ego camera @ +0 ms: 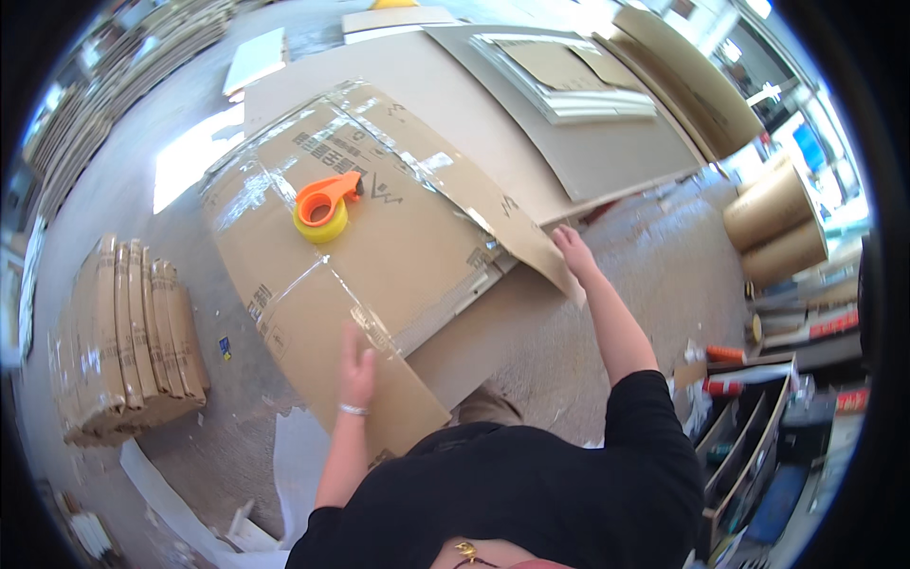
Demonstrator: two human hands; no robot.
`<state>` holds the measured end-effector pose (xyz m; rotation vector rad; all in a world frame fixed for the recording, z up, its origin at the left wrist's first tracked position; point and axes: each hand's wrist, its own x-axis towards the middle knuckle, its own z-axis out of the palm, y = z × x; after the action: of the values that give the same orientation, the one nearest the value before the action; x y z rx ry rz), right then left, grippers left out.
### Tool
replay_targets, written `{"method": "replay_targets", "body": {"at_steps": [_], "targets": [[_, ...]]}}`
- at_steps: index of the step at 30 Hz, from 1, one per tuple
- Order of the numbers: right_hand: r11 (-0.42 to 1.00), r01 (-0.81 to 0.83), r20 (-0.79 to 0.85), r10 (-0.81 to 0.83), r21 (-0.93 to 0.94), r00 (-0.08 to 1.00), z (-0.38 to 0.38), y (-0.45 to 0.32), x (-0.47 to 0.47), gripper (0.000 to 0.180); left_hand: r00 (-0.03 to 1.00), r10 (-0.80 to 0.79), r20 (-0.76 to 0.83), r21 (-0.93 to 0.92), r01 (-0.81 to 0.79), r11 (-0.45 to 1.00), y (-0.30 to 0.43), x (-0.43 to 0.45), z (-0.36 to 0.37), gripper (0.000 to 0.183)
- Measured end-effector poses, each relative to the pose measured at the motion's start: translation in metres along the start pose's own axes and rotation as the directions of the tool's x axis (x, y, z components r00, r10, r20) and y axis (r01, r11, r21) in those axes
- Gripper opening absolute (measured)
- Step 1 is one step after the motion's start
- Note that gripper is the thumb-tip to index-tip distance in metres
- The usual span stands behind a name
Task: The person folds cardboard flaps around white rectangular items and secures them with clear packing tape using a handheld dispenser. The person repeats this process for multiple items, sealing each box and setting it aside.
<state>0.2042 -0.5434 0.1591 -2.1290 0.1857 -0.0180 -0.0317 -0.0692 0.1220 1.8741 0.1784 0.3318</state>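
A large flat cardboard package (398, 235) lies in front of me, with strips of clear packing tape along its seams. On top of it rests an orange tape dispenser (329, 195) with a yellow tape roll (321, 229). My left hand (357, 370) is at the near cardboard flap (387, 409), thumb spread from the fingers and nothing held. At the right side flap (530, 242), my right hand (576, 254) is against the outer edge; its grip is partly hidden. Between the flaps, the near right corner shows a pale panel edge (462, 295).
Bundled cardboard packages (131, 334) stand on the floor at left. White panels (604, 105) and cardboard lie on a grey board (533, 114) beyond the package. Cardboard rolls (778, 213) stand at right, above a divided wooden tool box (750, 434). White sheeting (302, 455) lies near my left side.
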Motion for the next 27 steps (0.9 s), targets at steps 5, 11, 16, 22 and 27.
{"method": "replay_targets", "body": {"at_steps": [5, 11, 16, 22, 27], "targets": [[0.941, -0.13, 0.527, 0.287, -0.314, 0.8, 0.045, 0.027, 0.124, 0.074, 0.781, -0.231, -0.58, 0.394, 0.517, 0.76, -0.045, -0.021, -0.062, 0.082], [0.953, -0.302, 0.606, 0.261, -0.035, 0.751, 0.065, 0.029, 0.127, 0.069, 0.649, -0.725, -0.229, -0.4, 0.617, 0.678, -0.091, -0.038, -0.105, 0.083], [0.953, -0.287, 0.582, 0.286, -0.093, 0.761, 0.064, 0.018, 0.107, 0.068, 0.634, -0.747, -0.201, -0.42, 0.633, 0.651, -0.102, -0.036, -0.111, 0.074], [0.947, -0.319, 0.534, 0.25, 0.039, 0.807, 0.063, 0.042, 0.034, 0.065, 0.663, -0.741, -0.106, -0.389, 0.658, 0.644, -0.089, -0.022, -0.161, 0.064], [0.951, -0.307, 0.378, 0.27, 0.039, 0.886, 0.062, 0.077, -0.065, 0.062, 0.684, -0.72, -0.117, -0.226, 0.687, 0.69, -0.088, -0.025, -0.21, 0.076]]}}
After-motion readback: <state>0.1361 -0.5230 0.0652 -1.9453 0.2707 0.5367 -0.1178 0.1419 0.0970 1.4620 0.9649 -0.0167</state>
